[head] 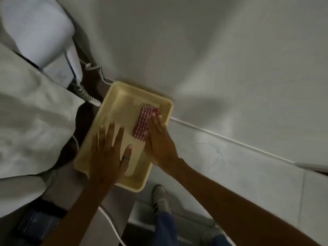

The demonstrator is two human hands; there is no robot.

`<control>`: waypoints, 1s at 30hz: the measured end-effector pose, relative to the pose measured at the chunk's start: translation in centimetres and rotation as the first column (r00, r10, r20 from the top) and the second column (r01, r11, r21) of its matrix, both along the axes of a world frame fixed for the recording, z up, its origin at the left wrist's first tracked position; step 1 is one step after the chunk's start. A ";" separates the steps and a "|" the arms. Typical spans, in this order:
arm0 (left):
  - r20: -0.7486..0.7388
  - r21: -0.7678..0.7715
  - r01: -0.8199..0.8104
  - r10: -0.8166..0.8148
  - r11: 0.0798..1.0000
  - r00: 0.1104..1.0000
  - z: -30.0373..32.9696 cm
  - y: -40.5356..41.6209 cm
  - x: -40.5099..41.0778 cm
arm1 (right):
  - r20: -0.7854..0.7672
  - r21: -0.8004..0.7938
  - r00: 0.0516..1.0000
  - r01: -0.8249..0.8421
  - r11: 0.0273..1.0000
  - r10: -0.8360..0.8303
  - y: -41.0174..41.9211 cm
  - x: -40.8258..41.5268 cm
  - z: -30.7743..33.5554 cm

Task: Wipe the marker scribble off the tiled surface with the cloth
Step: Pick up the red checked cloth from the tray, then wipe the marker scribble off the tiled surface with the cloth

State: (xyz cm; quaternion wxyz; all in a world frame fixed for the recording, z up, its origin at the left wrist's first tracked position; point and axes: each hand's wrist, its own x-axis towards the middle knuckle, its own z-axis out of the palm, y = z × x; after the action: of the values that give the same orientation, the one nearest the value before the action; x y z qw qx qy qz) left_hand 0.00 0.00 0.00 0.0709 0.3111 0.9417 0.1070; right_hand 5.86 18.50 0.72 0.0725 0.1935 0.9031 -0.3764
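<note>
A folded red-and-white checked cloth (144, 122) lies in the far right part of a cream plastic tray (110, 102). My right hand (159, 141) rests against the cloth's right edge, fingers stretched along it and touching it; a grip is not visible. Flat over the tray's near left part is my left hand (110, 153), fingers spread, holding nothing. A thin blue marker scribble (210, 153) marks the pale tiled surface (257, 183) to the right of the tray.
A white wall (213, 50) rises behind the tiled surface. White bedding (32, 121) and a white device with a coiled cord (87, 96) lie to the left. A shoe (159, 197) and trouser leg show below, beside a white cable (110, 222).
</note>
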 end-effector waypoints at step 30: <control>0.197 0.052 0.183 -0.190 0.982 0.962 -11.7 10.3 18.9 | -0.076 0.089 0.993 0.102 0.991 -0.095 2.7 27.3 -17.8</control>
State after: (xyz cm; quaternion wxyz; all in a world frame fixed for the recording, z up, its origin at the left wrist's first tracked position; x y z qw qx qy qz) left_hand 18.94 10.25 -11.71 0.1702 0.3871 0.8943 0.1465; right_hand 33.16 21.15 -17.10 0.0122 0.2273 0.9110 -0.3439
